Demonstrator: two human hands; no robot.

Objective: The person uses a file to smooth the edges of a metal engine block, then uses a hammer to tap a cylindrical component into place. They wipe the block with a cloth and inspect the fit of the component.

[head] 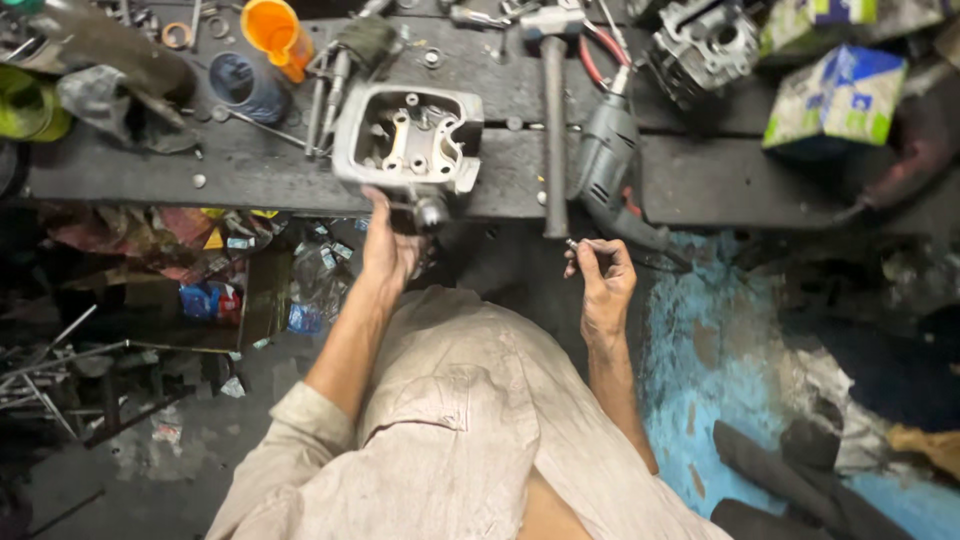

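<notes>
The engine head point(410, 140), a grey cast-metal block with an open top showing rocker arms and bolt holes, sits at the front edge of the dark workbench point(700, 180), where the left hand point(388, 245) grips its lower edge from below, probably to steady or tilt it. The right hand point(603, 275) hangs apart in front of the bench, fingers pinched shut on a small metal part point(574, 243), too small to identify. A hammer point(553, 120) and an electric drill point(610, 160) lie just right of the head, an orange cup point(275, 32) farther back left.
</notes>
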